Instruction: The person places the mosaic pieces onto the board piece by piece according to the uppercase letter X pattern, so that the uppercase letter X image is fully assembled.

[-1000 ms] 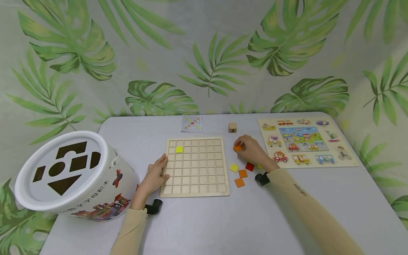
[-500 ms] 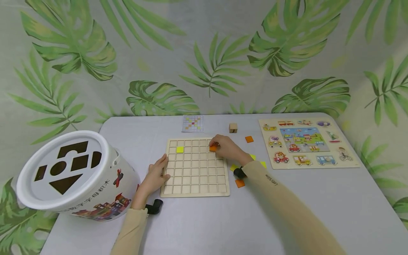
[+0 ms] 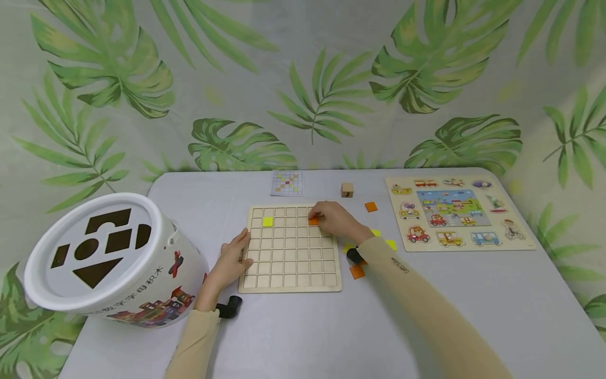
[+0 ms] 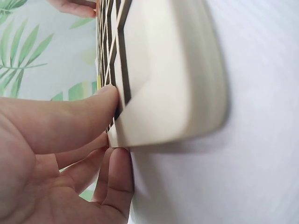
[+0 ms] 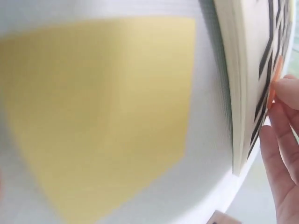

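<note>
A blurred yellow tile point(image 5: 107, 107) fills much of the left and centre of the frame, lying on the white table point(image 5: 210, 102). At the upper right, a pale wooden board point(image 5: 247, 65) with dark grid lines slants down along its thick edge. At the right edge, the right hand point(image 5: 284, 149) pinches an orange tile point(image 5: 275, 74) at the board's gridded face. Part of a small brownish block point(image 5: 223, 218) shows at bottom right.

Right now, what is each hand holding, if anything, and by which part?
The right hand pinches an orange tile by its edge; the left hand holds the grid board by its left edge.
</note>
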Demonstrator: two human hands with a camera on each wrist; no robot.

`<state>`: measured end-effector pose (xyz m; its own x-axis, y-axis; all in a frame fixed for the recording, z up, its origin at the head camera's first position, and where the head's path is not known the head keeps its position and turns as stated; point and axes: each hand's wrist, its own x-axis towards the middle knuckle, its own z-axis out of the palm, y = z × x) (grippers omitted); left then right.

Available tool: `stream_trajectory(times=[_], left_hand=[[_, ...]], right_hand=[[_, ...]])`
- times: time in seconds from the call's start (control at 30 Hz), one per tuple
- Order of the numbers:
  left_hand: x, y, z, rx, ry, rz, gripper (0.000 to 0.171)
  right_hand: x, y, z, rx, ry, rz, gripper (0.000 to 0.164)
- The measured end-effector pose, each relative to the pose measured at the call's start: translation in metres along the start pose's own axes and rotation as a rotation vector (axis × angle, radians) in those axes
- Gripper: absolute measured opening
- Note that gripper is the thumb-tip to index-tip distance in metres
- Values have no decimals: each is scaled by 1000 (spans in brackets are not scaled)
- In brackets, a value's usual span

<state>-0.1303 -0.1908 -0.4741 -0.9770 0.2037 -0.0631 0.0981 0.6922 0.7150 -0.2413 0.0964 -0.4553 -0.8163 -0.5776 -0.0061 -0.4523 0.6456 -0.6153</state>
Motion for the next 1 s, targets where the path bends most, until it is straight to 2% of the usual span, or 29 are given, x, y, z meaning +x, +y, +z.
stream_trajectory(times=[0.2,0.4,0.57,0.7,1.0], left_hand=[[0,2,0,-9,-2,1,68],[0,1,-1,8,0,5,68],[-1,0,-2,20,-3,16,68],[-1,0,-2,19,-3,23,68],[0,-1,0,12,2,23,68]], right_hand=[[-23,12,-16,149,61,27,27],[-58,26,-29,189,70,47,22],[-83,29,-29,184,43,46,21],[-95,31,-22,170,5,27,22],[-100,26,-11,89,-27,7,24]])
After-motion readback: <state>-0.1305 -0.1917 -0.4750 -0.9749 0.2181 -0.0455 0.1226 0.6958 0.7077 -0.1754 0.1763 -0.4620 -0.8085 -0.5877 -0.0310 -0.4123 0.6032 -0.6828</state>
